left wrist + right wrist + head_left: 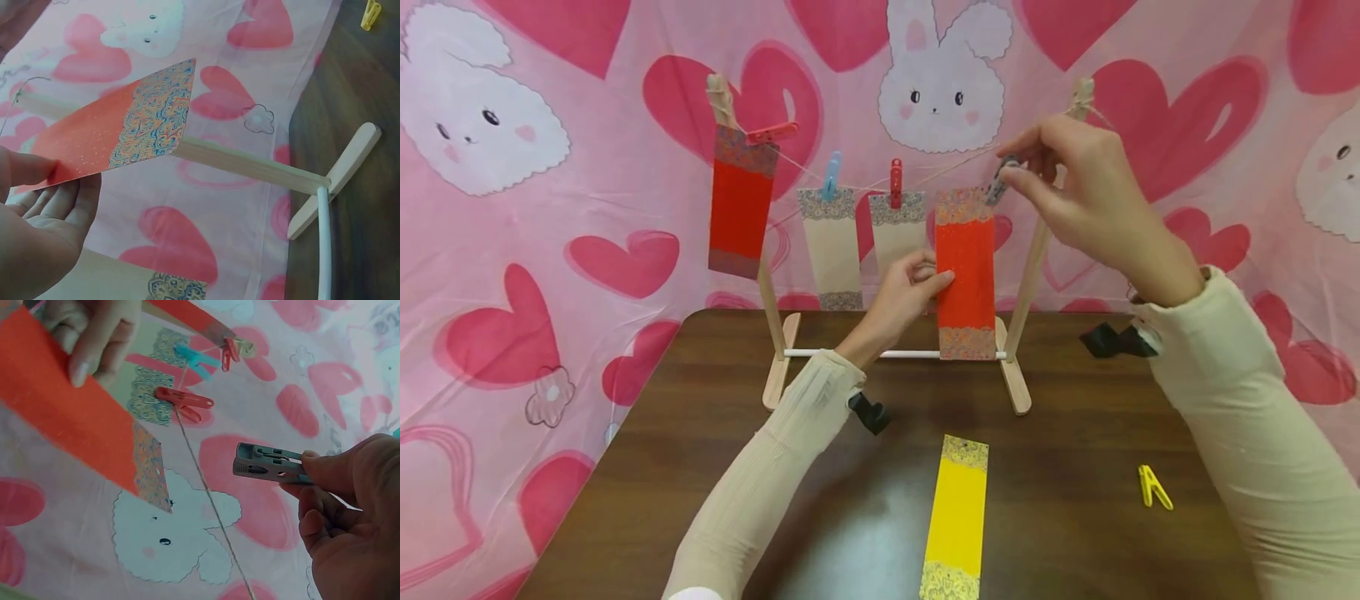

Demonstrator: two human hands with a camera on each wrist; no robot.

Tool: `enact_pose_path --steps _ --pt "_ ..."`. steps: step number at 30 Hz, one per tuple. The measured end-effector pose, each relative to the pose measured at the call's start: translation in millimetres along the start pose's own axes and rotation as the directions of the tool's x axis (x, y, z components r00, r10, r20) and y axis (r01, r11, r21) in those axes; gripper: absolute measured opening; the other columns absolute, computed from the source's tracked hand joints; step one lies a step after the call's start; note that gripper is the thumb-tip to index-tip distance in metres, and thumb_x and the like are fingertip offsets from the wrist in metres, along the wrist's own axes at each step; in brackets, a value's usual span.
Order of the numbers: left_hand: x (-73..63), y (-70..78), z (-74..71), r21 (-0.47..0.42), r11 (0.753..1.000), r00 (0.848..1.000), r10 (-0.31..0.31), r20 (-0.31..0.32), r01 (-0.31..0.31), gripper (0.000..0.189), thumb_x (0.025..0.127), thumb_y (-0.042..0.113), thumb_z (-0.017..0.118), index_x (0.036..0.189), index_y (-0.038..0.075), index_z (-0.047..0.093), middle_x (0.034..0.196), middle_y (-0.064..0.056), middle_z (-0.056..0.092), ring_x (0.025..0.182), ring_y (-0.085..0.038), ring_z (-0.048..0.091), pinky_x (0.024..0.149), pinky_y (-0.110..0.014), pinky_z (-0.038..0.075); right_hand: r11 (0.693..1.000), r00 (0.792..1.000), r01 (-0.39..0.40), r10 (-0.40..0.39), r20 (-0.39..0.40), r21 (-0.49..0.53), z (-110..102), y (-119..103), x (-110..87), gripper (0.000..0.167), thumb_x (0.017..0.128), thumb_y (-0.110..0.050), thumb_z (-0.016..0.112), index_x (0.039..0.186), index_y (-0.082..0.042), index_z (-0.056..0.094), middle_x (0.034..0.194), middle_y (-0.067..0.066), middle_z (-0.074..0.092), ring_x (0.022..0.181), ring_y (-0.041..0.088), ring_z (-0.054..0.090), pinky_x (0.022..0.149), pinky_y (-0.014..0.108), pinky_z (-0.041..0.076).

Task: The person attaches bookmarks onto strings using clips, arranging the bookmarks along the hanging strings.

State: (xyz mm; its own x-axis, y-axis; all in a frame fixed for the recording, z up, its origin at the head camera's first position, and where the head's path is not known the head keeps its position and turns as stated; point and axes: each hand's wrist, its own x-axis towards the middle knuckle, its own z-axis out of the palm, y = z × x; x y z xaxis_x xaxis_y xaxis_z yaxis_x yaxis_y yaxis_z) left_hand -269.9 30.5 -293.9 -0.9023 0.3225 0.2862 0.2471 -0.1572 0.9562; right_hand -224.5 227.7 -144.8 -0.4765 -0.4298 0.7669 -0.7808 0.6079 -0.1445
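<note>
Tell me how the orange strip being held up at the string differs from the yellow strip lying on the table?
The orange strip is upright at the string, held by the left hand; the yellow strip lies flat on the table, untouched. The right hand holds a grey peg near the orange strip's top corner; the yellow peg lies apart from the yellow strip. They also differ in colour. Both are long paper strips with patterned bands at each end.
</note>
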Motion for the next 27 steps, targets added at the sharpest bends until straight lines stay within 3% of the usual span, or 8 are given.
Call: enact_pose_path --steps 4,10,15,18,22,23,27 --pt "7.4 2.1 3.5 -0.002 0.999 0.999 0.037 -0.024 -0.037 0.009 0.096 -0.002 0.062 0.100 0.002 0.054 0.068 0.000 0.052 0.068 -0.014 0.052 0.072 -0.034 0.052 1.000 0.999 0.026 -0.027 0.033 0.009 5.3 3.7 30.2 0.015 0.093 -0.003 0.068 0.105 0.006 0.069 0.090 0.012 0.070 0.072 0.009 0.049 0.068 0.017 0.039" --pt "12.5 0.4 5.1 0.001 0.998 0.998 0.056 -0.039 -0.056 0.008 0.096 -0.003 0.061 0.097 0.002 0.054 0.075 -0.001 0.064 0.067 -0.014 0.059 0.071 -0.033 0.055 1.000 0.994 -0.012 0.015 0.107 -0.028 20.1 15.2 58.6 0.016 0.096 -0.007 0.064 0.107 0.005 0.067 0.094 0.013 0.069 0.075 0.010 0.049 0.071 0.017 0.039" --pt "11.3 -10.6 5.5 0.013 0.998 0.997 0.068 -0.044 -0.068 0.006 0.095 -0.004 0.061 0.099 -0.001 0.057 0.076 -0.002 0.065 0.067 -0.012 0.059 0.067 -0.026 0.051 0.997 0.980 -0.076 0.076 0.182 -0.007 34.4 25.0 55.1 0.015 0.096 -0.007 0.065 0.105 0.004 0.068 0.091 0.014 0.069 0.071 0.015 0.052 0.065 0.016 0.040" --pt "10.5 -12.4 5.3 0.037 0.996 0.995 0.082 -0.051 -0.080 0.006 0.095 -0.004 0.061 0.101 -0.002 0.058 0.082 -0.008 0.068 0.070 -0.011 0.061 0.069 -0.030 0.053 0.994 0.972 -0.105 0.103 0.213 -0.002 36.3 28.6 47.2 0.013 0.095 -0.005 0.065 0.104 0.004 0.067 0.090 0.014 0.069 0.071 0.016 0.053 0.064 0.016 0.041" --pt "10.0 -11.7 3.5 0.079 0.992 0.993 0.103 -0.059 -0.098 0.008 0.095 -0.003 0.062 0.103 -0.004 0.060 0.091 -0.020 0.070 0.072 -0.011 0.062 0.067 -0.031 0.054 0.995 0.971 -0.094 0.095 0.219 -0.017 37.3 31.7 40.9 0.011 0.094 -0.002 0.065 0.103 0.005 0.067 0.089 0.015 0.068 0.072 0.016 0.055 0.065 0.016 0.041" --pt "9.3 -12.1 3.0 0.095 0.990 0.993 0.106 -0.059 -0.101 0.009 0.095 -0.002 0.062 0.103 -0.004 0.060 0.093 -0.022 0.070 0.072 -0.012 0.062 0.063 -0.026 0.053 0.996 0.973 -0.084 0.086 0.216 -0.019 38.0 32.2 40.2 0.011 0.094 -0.002 0.065 0.102 0.005 0.066 0.088 0.015 0.068 0.072 0.015 0.055 0.065 0.016 0.041" --pt "5.3 -16.9 0.6 0.135 0.985 0.993 0.111 -0.050 -0.103 0.010 0.094 -0.002 0.064 0.103 -0.005 0.061 0.095 -0.024 0.071 0.072 -0.013 0.063 0.060 -0.026 0.054 0.998 0.981 -0.057 0.057 0.184 -0.005 38.3 31.9 40.3 0.011 0.094 -0.002 0.065 0.103 0.005 0.067 0.089 0.015 0.068 0.071 0.016 0.052 0.065 0.016 0.039"
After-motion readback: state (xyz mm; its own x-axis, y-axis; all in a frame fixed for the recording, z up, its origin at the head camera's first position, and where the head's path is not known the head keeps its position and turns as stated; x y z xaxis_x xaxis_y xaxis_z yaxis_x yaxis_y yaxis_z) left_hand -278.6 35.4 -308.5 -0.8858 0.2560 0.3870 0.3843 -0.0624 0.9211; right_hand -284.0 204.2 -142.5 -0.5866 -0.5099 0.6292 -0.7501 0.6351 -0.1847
